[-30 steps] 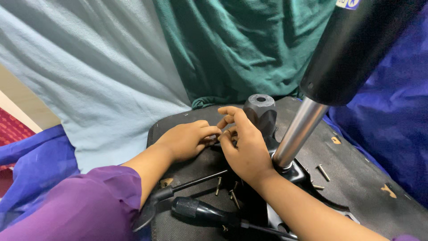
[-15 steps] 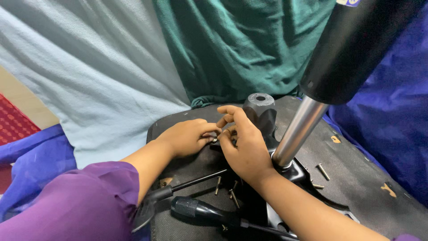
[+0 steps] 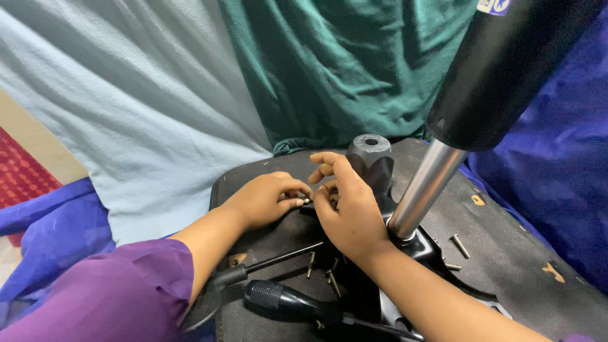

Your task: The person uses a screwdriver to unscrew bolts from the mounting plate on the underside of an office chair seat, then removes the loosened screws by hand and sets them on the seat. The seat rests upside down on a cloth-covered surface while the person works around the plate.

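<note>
Head view | hands (image 3: pixel 316 202) together, pinching small metal screw (image 3: pixel 304 200) | black fabric-covered seat base (image 3: pixel 506 253)

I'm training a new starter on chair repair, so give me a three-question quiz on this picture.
1. True or false: the left hand pinches a small metal part at its fingertips.
2. Where do the loose screws lie? A) on the green cloth B) on the black chair base C) in a tray
3. What shiny part rises beside the right hand?

Key: 1 true; 2 B; 3 the metal column.
</note>
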